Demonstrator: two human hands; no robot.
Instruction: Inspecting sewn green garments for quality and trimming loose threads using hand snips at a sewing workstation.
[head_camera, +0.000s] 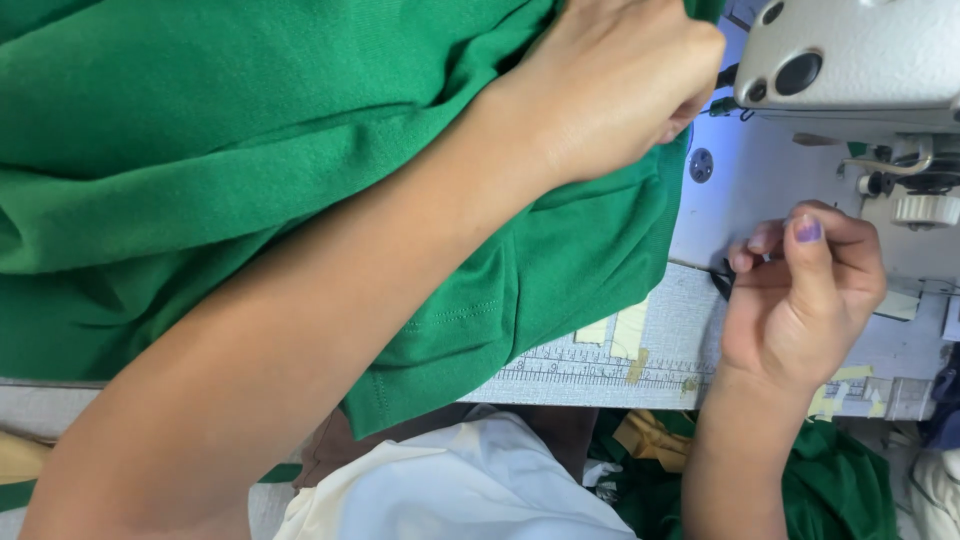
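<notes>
Pinched shut, the left hand (610, 85) grips a fold of the green fabric (250, 170) just beside the sewing machine (850, 60), its knuckles toward the machine head. Most of the fabric lies bunched on the far side of that hand from the machine, and 1 hemmed edge hangs over the near edge of the table (690, 330). The right hand (800, 300) hovers below the machine, thumb and fingers drawn together on a small dark thing (722, 282) too small to identify. A taped ruler strip (600, 368) runs along the table edge below the machine. White cloth (450, 490) lies under the table edge.
</notes>
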